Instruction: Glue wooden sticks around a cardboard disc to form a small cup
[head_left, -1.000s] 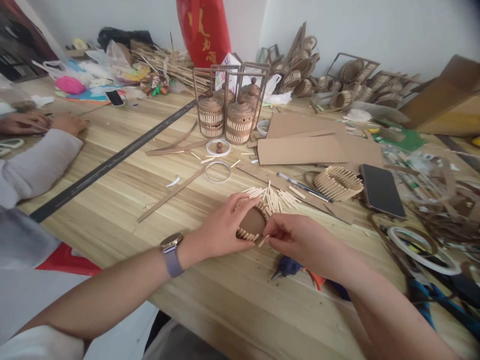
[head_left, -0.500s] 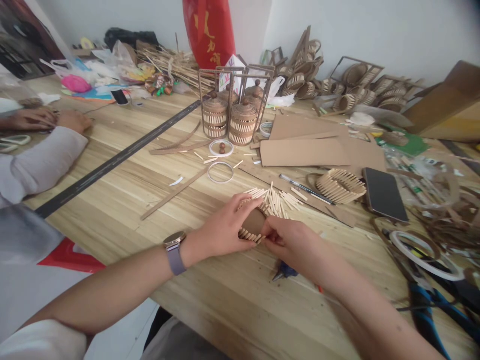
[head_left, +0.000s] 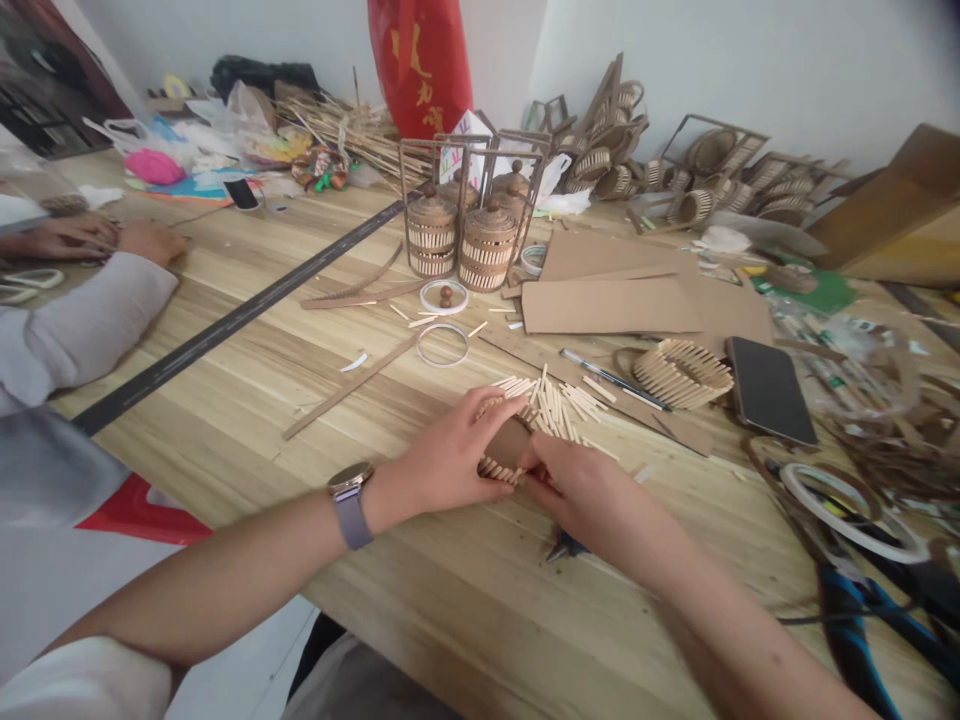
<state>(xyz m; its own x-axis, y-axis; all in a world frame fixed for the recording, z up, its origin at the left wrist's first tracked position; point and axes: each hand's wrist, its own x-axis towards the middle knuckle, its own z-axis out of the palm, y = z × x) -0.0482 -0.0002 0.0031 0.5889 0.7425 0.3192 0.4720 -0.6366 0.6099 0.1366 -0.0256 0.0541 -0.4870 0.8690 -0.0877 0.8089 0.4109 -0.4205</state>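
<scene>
upward, axis near vertical: stick-rimmed disc [head_left: 505,447] clamped in left fingers [head_left: 499,417], grip of right fingers [head_left: 544,454] unclear

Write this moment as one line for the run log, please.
left hand: holds basket | right hand: at basket's right edge, grip unclear | sticks: loose pile beyond basket

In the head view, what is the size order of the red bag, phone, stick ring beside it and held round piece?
1. Red bag.
2. Phone and stick ring: too alike to rank.
3. Round piece: partly hidden, judged by what shows.
</scene>
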